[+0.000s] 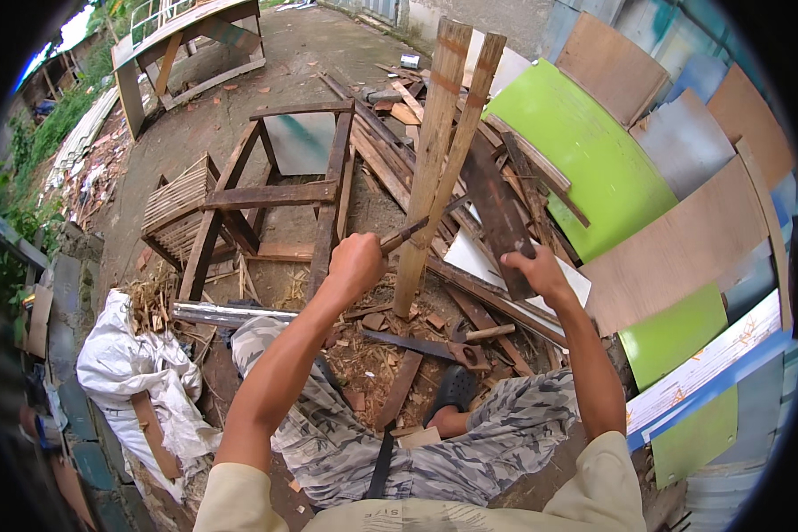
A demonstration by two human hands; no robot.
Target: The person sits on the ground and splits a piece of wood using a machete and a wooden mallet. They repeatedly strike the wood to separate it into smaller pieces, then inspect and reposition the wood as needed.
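Note:
A split bamboo pole stands upright in front of me, its two halves apart at the top and together near the ground. My left hand is closed around the handle of a dark-bladed knife. The blade reaches the bamboo's split; how deep it sits cannot be seen. To the right, my right hand grips the lower end of a dark wooden plank, its thumb across the near face. Below the hands, a handsaw and a hammer lie on the littered ground.
A wooden frame and a slatted crate stand left of the bamboo. Scrap timber is heaped behind it. Green and brown panels lean at the right. A white sack lies by my left leg; a table stands farther back.

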